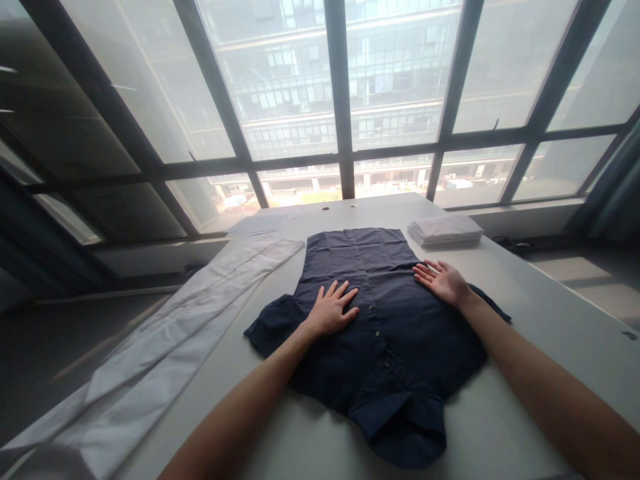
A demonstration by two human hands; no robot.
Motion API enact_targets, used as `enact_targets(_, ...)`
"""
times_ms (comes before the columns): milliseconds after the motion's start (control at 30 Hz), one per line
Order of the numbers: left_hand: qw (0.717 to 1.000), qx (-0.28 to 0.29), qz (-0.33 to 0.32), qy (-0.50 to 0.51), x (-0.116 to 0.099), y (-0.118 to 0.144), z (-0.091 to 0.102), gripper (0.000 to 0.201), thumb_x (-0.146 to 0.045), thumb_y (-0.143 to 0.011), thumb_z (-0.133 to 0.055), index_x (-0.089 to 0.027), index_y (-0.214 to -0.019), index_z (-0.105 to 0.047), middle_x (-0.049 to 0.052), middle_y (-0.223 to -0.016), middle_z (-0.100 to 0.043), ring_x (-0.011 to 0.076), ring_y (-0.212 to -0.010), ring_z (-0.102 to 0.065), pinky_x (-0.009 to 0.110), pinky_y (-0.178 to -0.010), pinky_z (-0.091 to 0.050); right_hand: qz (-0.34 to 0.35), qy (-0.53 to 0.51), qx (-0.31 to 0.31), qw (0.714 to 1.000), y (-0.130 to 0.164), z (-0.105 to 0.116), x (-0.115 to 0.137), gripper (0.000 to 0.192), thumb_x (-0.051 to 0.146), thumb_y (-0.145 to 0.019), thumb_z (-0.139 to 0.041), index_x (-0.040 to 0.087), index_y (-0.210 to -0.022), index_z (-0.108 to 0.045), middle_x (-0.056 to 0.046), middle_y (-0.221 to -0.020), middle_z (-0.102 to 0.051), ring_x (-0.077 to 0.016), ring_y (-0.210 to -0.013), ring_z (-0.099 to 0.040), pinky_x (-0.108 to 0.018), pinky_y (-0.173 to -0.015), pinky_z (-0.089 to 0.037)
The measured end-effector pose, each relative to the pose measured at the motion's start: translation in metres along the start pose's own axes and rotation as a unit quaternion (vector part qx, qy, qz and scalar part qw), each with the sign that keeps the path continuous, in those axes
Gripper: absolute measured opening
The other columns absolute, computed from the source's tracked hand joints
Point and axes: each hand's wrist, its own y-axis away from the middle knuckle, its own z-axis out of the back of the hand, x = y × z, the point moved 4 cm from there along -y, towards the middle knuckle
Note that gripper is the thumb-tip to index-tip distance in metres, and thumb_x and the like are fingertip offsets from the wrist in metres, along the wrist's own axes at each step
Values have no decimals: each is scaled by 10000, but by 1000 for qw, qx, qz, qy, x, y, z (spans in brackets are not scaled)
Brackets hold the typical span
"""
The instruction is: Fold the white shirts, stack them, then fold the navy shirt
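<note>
Your left hand [333, 308] and right hand [443, 280] press flat, fingers spread and gripping nothing, on the dark navy shirt [380, 333] lying buttoned-side up across the white counter [540, 320], white cloth [165, 353] draped alongside.

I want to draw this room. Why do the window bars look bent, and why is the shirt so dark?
Head view: the wide lens bows the window bars outward toward the edges. Bright daylight comes from behind, so the navy shirt looks dim beneath both flat hands, left and right; the table shines pale, and the corners fall dark.
</note>
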Motion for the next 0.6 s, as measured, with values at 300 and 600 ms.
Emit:
enact_targets(300, 1000, 6, 2, -4, 0, -1, 1, 660, -665, -998, -368, -375, -1589, -329, 16, -1693, -205, 336, -1562, -116, 650, -1211, -82, 18, 28, 83, 996, 29, -45, -20, 312, 337, -1028, -416, 226, -1238, -617, -117, -1206, -706, -243, -1165, -669, -468, -968, -586)
enact_targets(600, 1000, -5, -2, 4, 1, -2, -1, 648, -634, -1001, -399, -360, -1586, -343, 33, -1690, -214, 345, -1560, -121, 653, -1207, -77, -199, 129, 282, 930, 102, -49, -86, 491, 536, -1039, -413, 213, -1368, -581, -126, -1407, -623, -265, -1316, -580, -514, -1171, -382)
